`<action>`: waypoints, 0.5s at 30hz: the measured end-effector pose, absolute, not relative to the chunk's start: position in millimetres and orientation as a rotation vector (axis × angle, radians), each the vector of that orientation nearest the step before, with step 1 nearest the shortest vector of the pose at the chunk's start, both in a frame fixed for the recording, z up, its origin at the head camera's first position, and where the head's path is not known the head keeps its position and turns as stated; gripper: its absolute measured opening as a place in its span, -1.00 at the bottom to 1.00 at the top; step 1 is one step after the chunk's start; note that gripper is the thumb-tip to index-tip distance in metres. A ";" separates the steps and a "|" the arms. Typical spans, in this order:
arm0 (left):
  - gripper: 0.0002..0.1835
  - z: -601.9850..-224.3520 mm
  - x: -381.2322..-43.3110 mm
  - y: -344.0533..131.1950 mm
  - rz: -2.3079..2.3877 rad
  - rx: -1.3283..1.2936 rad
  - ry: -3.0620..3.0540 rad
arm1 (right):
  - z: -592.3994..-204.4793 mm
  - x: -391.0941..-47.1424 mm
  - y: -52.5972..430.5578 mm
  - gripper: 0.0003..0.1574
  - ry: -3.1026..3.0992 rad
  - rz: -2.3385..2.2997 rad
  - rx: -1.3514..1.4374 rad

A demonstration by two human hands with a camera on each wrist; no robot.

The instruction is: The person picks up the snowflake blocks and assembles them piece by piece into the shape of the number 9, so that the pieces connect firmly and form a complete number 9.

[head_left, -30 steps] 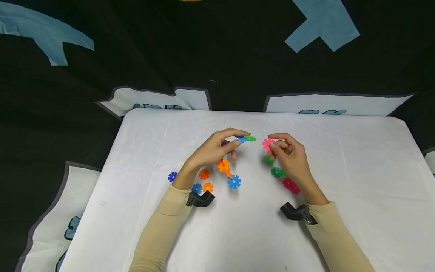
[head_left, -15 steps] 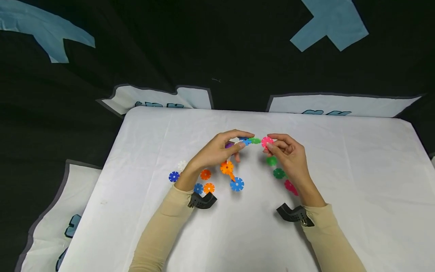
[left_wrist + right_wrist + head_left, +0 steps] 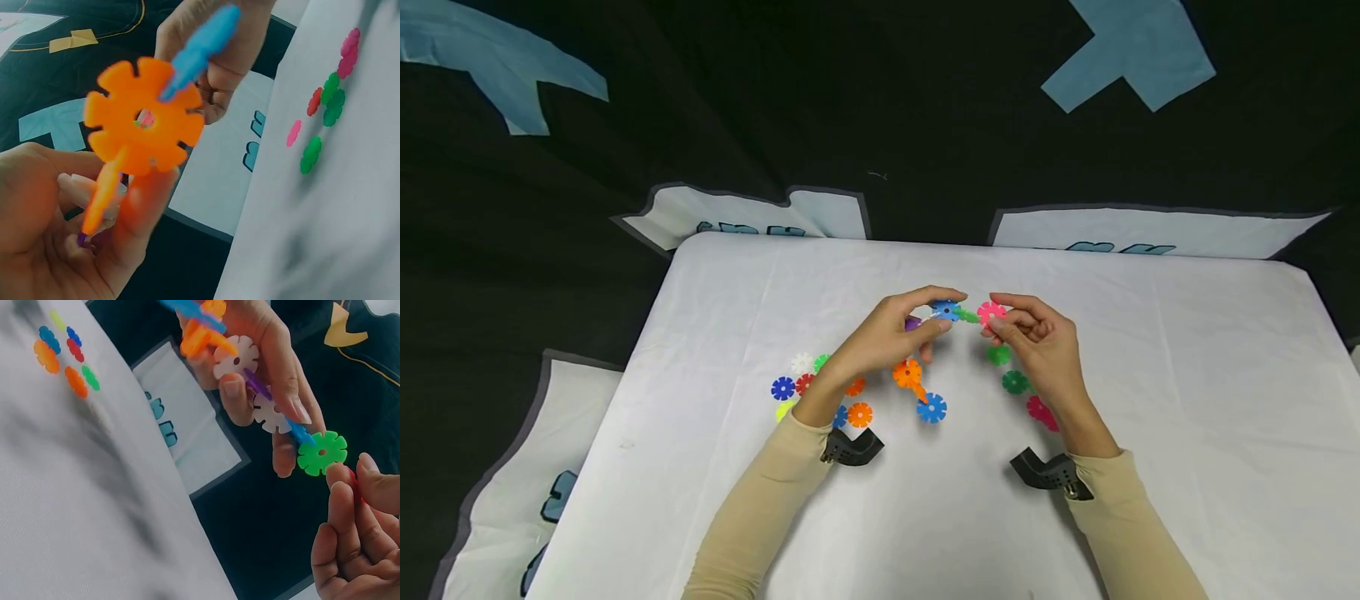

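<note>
My left hand holds a chain of notched plastic discs that slot into one another. The chain runs from a hanging blue disc through orange discs, white discs and a purple disc to another blue disc. At its far end is a bright green disc. Between thumb and index finger, my right hand pinches a pink disc. The pink disc meets the green one's edge; fingertips hide how deep the slots sit. Both hands are raised above the table.
Several loose discs, among them a dark blue disc and an orange disc, lie by my left forearm on the white-covered table. Below my right hand lie green discs and a dark pink disc.
My left hand has shifted slightly right with the chain, closing the gap between the green disc and the pink one. The green disc has turned more edge-on. My right hand has barely moved.
</note>
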State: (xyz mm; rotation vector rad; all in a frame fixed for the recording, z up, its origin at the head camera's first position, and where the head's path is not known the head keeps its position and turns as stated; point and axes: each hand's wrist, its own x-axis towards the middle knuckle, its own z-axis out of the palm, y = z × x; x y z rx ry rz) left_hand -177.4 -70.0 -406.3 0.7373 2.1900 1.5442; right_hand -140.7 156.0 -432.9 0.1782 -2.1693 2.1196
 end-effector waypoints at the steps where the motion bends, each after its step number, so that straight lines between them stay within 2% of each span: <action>1: -0.57 -406.3 -176.9 -69.1 1.537 0.722 2.205 | -433.0 -140.6 155.9 -0.64 -2.167 2.117 0.182; 15: -0.69 -409.7 -175.9 -61.2 1.521 0.644 2.302 | -435.2 -140.0 154.4 -0.56 -2.187 2.115 0.217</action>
